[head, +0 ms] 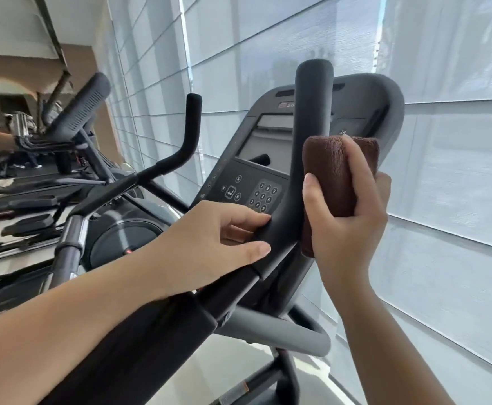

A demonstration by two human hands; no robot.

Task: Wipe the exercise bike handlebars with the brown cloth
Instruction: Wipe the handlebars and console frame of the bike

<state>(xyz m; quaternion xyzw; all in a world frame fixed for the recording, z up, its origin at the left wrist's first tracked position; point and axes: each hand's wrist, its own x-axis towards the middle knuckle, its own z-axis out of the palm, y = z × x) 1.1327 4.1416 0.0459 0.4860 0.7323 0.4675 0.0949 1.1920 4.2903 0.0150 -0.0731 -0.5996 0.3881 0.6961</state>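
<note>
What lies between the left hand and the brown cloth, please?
Only the black handlebar, in the head view; the left hand grips it, the brown cloth touches it.

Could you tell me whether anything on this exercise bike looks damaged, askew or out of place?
Nothing stands out. The right hand holds the brown cloth against the upright handlebar, the left hand grips its bend, and the console looks intact.

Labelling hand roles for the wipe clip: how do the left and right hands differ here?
The left hand is bare and grips the near handlebar at its bend; the right hand grips a folded brown cloth, not the bar itself. The left hand sits lower, on the bar's left side; the right hand is higher, cloth against the bar's right side. Shared: both have curled fingers and work the same bar.
</note>
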